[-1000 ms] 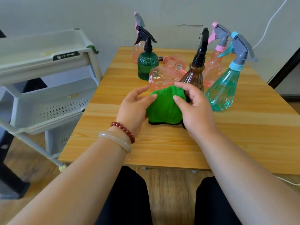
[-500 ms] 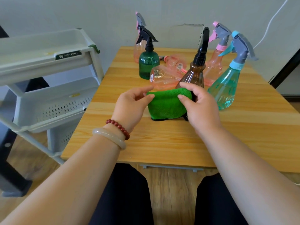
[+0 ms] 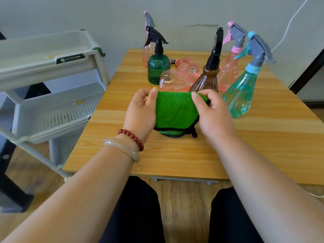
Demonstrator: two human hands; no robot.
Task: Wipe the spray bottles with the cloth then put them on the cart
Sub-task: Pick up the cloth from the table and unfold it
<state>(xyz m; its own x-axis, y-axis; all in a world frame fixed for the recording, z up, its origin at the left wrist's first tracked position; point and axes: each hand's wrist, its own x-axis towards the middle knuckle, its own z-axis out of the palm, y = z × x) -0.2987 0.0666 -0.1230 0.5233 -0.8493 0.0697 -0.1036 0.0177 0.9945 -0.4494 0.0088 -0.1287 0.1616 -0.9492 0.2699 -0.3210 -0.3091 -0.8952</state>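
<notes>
Green cloth [image 3: 176, 111] (black-edged): top edge pinched by left hand [image 3: 141, 114] and right hand [image 3: 213, 114], above table [image 3: 263, 146]; bottles [image 3: 204, 79] behind.

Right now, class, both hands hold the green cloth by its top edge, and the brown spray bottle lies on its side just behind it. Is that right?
No. The head view shows the left hand and right hand holding the green cloth by its top edge, but the brown spray bottle stands upright just behind it.
</notes>
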